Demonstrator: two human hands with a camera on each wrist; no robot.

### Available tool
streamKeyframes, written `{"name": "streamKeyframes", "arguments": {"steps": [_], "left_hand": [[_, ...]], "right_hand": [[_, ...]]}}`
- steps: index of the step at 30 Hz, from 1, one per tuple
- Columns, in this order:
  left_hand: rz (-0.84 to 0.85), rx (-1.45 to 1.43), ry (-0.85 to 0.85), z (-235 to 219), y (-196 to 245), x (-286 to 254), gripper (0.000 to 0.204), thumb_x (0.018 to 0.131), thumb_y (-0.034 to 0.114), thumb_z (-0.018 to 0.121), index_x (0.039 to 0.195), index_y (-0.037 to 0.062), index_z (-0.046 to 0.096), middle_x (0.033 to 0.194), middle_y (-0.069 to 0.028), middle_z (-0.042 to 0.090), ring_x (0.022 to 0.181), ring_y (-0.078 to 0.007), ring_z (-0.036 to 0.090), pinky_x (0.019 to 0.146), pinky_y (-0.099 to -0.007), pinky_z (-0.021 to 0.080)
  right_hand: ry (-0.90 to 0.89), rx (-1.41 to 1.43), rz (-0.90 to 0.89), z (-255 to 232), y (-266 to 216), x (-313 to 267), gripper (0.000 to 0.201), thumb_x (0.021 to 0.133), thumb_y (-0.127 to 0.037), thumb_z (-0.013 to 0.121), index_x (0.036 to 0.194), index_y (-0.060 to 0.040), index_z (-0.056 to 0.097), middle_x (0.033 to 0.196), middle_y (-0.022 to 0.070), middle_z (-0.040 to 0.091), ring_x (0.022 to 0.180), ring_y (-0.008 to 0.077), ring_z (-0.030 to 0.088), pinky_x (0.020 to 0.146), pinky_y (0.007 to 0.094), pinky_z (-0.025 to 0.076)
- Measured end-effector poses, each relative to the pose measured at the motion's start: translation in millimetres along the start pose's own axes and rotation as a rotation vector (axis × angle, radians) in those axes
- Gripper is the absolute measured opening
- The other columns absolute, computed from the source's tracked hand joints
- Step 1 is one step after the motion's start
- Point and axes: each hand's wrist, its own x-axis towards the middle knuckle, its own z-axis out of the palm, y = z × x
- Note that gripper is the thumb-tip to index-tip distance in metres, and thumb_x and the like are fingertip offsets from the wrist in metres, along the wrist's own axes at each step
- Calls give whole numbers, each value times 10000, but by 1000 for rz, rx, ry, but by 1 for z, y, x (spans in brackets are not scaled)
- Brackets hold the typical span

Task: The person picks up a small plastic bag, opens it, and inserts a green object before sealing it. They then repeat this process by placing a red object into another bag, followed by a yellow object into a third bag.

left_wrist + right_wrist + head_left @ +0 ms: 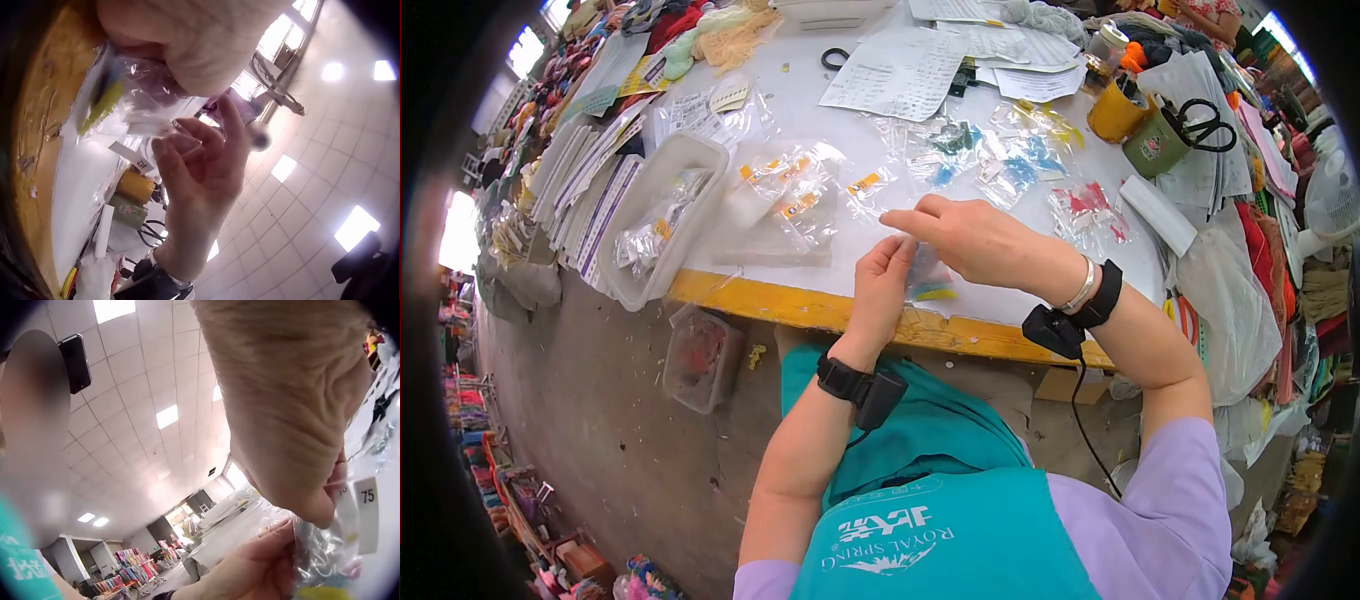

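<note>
Between the hands is a small clear plastic bag (928, 272) with coloured contents, yellow at its lower end. My left hand (880, 288) pinches its upper edge between thumb and fingers. My right hand (992, 245) is at the bag's other upper side, its index finger stretched out. In the left wrist view, my right hand's (203, 169) thumb and another finger close on the clear film near a white slip (132, 156). The right wrist view shows a slip marked 75 (367, 515) beside the bag (322, 550), with my left hand (256, 565) gripping its edge.
Clear packets (785, 190) and a plastic bin (670, 215) lie left of the hands. Beyond them are more packets (1020, 165) and papers (895, 75). A green can (1155, 145) holding scissors stands at the right. The yellow table edge (800, 312) runs below the hands.
</note>
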Motion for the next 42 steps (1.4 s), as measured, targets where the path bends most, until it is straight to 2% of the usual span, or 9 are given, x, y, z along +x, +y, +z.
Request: {"name": "streamKeyframes", "arguments": {"steps": [9,14,17,20,23,24,28,37,42], "left_hand": [[-35,-84,-26,10,25,-12,184,1015,165,506,1059,30,623,868,29,611,721,-12,507,614,-189,417],[120,213,14,12,7,-9,202,1018,187,504,1040,21,617,891,35,615,750,-15,500,653,-197,428],[148,240,18,-4,-9,-3,207,1018,187,503,1048,16,617,911,32,621,769,-19,506,672,-199,434],[131,184,45,-11,-13,1,194,1015,174,508,1058,19,616,914,26,623,779,-23,510,682,-198,437],[108,140,27,-11,-12,-2,189,1016,173,505,1072,25,609,937,18,621,801,-27,510,707,-198,442],[123,120,17,-9,-12,-2,188,1018,177,503,1072,28,605,943,17,619,809,-28,509,717,-200,444],[229,157,56,6,-5,-9,187,1024,191,494,1062,34,589,967,11,611,856,-39,507,769,-212,445],[372,429,89,8,-6,-18,210,1025,201,501,1060,16,593,935,9,615,839,-48,504,735,-226,436],[338,332,54,8,-5,-16,227,1019,200,509,1046,-2,611,930,-17,641,850,-69,544,749,-238,460]], "right_hand": [[244,199,73,29,2,-5,646,749,69,604,1352,-124,475,1059,160,602,864,361,645,725,406,553],[276,240,101,33,5,-9,650,755,43,631,1363,-119,467,1095,172,593,907,357,634,769,392,551],[560,58,49,35,3,-10,633,778,-2,660,1372,-74,453,1152,170,585,943,311,641,842,352,533],[667,404,271,61,13,-20,602,823,-48,649,1380,-13,423,1190,169,564,994,234,637,890,311,503],[606,1069,484,93,12,-24,525,864,-69,598,1349,25,423,1085,141,589,934,167,609,825,298,496],[548,1083,523,93,5,-24,396,889,-76,540,1262,25,455,963,134,599,859,160,575,760,310,484],[662,987,468,103,-9,-13,220,917,-76,457,1117,15,466,905,155,604,825,200,569,751,327,473],[675,903,375,104,-13,-24,250,913,-39,433,1159,4,452,940,174,618,866,263,600,791,367,475],[672,891,377,105,-11,-34,230,912,-25,498,1138,3,475,920,117,626,862,177,588,782,328,477]]}}
